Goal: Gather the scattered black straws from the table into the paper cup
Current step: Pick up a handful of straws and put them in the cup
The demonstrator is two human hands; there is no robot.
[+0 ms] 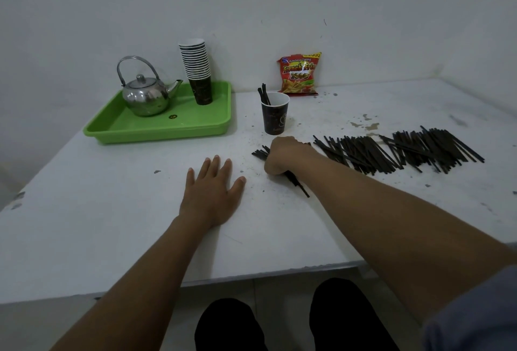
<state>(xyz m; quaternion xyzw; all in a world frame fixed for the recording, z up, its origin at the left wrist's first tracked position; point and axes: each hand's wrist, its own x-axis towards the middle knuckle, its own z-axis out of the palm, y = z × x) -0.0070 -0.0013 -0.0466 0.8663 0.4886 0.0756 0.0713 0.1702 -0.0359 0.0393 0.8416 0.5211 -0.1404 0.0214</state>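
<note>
Two hands worked over the white desk, and the job looked barely begun. Nearest the front edge, the left hand lay flat on the bare surface, palm down with fingers spread, holding nothing. Just beyond it and to the right, the right hand was curled into a fist around a small bundle of black straws, whose ends poked out on both sides of the fist; the bundle seemed to rest on or just above the desk, and which could not be told.

Most of the work was left. A long band of loose straws lay scattered from beside the right hand toward the desk's right edge, many dozens of them overlapping in a rough row. Only a few straws stood in the paper cup, which sat upright just behind the right hand, toward the middle of the desk. By that count a small share was done, and the clutched bundle appeared to be the next load for the cup.

Farther back, at the rear left corner, a green tray carried a steel kettle and a tall stack of cups. A snack bag leaned on the wall along the rear edge.
</note>
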